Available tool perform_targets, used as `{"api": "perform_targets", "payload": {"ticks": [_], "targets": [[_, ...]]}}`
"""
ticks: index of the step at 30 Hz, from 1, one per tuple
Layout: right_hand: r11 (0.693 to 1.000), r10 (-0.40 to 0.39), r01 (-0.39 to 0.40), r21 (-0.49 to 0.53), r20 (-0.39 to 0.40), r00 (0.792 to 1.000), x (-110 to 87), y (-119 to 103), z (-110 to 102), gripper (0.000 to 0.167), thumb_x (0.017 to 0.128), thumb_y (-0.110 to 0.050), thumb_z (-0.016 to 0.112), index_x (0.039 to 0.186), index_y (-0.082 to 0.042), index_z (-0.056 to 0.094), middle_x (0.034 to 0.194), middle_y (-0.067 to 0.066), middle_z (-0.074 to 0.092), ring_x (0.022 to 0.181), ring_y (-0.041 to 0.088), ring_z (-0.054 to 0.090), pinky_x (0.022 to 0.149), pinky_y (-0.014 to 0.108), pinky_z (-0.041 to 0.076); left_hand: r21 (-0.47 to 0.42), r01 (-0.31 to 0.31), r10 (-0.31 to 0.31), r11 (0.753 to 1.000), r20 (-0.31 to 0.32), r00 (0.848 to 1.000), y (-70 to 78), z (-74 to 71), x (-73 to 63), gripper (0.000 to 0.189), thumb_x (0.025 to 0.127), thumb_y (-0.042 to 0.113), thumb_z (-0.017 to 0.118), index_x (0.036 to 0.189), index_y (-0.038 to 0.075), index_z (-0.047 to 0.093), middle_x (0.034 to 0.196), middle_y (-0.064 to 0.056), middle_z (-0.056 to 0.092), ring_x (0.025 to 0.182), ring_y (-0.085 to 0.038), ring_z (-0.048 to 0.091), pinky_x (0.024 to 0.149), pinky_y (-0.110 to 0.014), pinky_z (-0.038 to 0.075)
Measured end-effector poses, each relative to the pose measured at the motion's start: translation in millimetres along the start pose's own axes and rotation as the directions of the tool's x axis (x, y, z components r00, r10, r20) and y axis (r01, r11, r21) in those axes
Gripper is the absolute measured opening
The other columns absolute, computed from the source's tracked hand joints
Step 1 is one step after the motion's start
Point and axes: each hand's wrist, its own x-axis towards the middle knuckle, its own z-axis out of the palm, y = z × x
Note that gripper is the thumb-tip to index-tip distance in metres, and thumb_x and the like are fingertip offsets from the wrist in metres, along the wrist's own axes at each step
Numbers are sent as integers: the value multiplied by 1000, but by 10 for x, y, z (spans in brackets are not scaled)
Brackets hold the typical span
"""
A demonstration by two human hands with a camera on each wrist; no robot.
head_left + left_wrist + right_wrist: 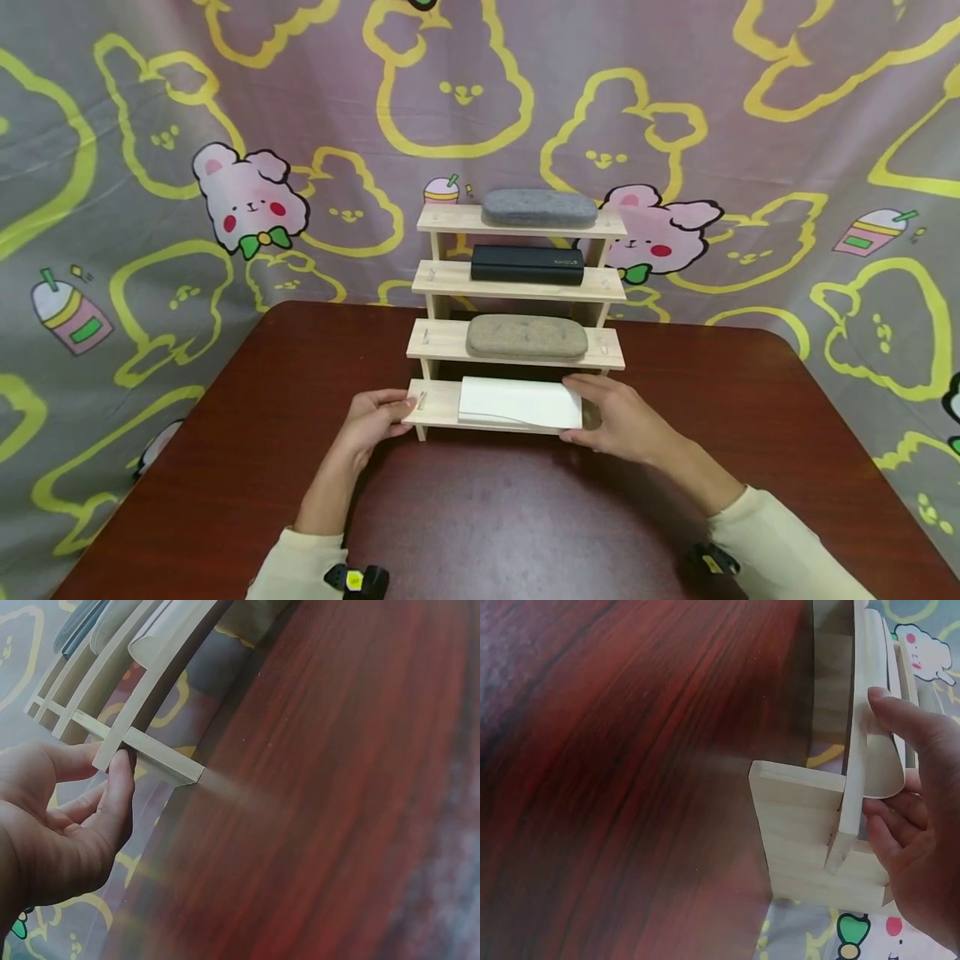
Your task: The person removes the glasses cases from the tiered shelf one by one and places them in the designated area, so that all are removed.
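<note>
A stepped wooden rack (pixel 442 333) with several shelves stands on the table. My left hand (pixel 377 419) pinches the left end of its lowest shelf (pixel 139 705) between thumb and fingers. On that shelf lies a white glasses case (pixel 517 402) with a curved flap edge. My right hand (pixel 622 417) grips the right end of this case, thumb at the front and fingers behind, as the right wrist view shows. Higher up, one to a shelf, rest a beige fabric glasses case (pixel 527 336), a black case (pixel 527 264) and a grey fabric glasses case (pixel 539 207).
The dark red-brown wooden table (pixel 487 517) extends around the rack. Behind it hangs a curtain (pixel 465 92) printed with yellow rabbit outlines, which also runs along both sides.
</note>
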Motion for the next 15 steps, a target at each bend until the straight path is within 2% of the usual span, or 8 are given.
{"api": "perform_targets", "payload": {"ticks": [5, 15], "targets": [[999, 16, -16, 33, 11, 1000, 18, 25, 28, 72, 74, -28, 92, 132, 3, 64, 129, 20, 68, 119, 35, 66, 100, 50, 58, -5, -3, 3, 1000, 9, 1000, -6, 0, 1, 44, 98, 3, 61, 135, -19, 52, 103, -10, 65, 77, -3, 65, 68, -14, 60], [998, 2, 0, 61, -30, 1000, 21, 52, 74, 69, 71, -24, 93, 129, 1, 66, 125, 16, 70, 113, 30, 68, 97, 49, 59, -7, -13, 13, 1000, 9, 1000, -22, -9, 15, 42, 97, 3, 61, 133, -19, 53, 102, -9, 67, 76, -2, 65, 68, -14, 60]]}}
